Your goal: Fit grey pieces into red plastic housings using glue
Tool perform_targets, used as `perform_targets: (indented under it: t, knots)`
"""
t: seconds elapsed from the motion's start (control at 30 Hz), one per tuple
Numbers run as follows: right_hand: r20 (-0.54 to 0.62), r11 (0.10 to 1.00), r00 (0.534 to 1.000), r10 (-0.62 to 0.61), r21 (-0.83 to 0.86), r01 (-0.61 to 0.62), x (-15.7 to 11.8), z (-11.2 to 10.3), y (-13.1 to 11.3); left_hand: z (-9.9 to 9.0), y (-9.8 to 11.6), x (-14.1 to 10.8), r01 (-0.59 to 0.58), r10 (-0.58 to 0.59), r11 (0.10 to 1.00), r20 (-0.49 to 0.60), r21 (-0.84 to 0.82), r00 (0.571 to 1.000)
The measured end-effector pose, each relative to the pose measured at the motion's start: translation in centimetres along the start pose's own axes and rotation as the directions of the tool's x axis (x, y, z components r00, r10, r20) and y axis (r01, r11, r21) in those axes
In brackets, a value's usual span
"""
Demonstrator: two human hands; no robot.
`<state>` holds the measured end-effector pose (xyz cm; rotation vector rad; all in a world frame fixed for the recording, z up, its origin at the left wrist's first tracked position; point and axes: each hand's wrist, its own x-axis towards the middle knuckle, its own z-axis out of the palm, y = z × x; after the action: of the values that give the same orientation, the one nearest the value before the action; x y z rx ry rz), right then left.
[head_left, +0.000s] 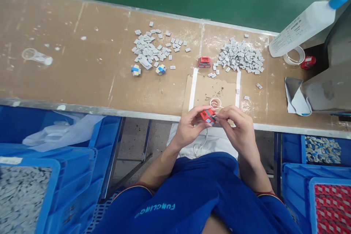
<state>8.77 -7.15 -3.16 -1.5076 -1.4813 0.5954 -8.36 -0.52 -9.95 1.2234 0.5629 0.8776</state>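
Observation:
My left hand point(190, 126) is closed around a small red and grey toy part point(207, 116), which has a light blue patch, just over the table's front edge. Thumb and fingers of my right hand point(237, 124) are pinched together against the right side of this part. Whatever sits between those fingertips is too small and hidden to name. Right behind the hands stands a small round cup point(215, 101) with a thin white stick point(219, 106) lying across its rim. Another red and grey part point(204, 62) rests farther back on the table.
Two piles of small grey pieces, a left pile point(150, 47) and a right pile point(241, 56), lie on the cardboard-covered table point(68, 69). At right are a white bottle point(303, 27), a tape roll point(294, 56) and a metal box point(331, 62). Blue crates point(76, 175) flank me.

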Motion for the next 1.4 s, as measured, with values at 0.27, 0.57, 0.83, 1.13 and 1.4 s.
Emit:
perform_targets:
  t: [0.27, 0.57, 0.83, 1.13, 1.4]
  knots:
    - [0.009, 1.0, 1.0, 0.003, -0.011, -0.003, 0.4, 0.3, -0.5, -0.2, 1.2, 0.4, -0.03, 0.029, 0.996, 0.006, 0.088, 1.0]
    - [-0.056, 1.0, 0.998, -0.011, -0.015, 0.01, 0.2, 0.4, -1.6, 0.1, 2.2, 0.5, -0.081, 0.078, 0.992, 0.032, 0.098, 0.996]
    - [-0.042, 1.0, 0.999, -0.003, -0.031, 0.002, 0.1, -0.3, -1.9, 0.2, 2.2, 0.5, -0.122, 0.119, 0.988, 0.042, 0.093, 0.992]
    - [-0.208, 0.999, 0.978, 0.023, -0.033, -0.031, -0.2, 1.4, -1.8, 0.3, 2.8, 0.8, -0.094, 0.091, 0.985, 0.027, 0.143, 0.996]
    - [-0.275, 0.996, 0.961, -0.005, -0.09, -0.02, -0.1, 3.2, -1.3, 0.1, 2.6, 0.5, -0.021, 0.03, 0.989, -0.058, 0.148, 0.998]
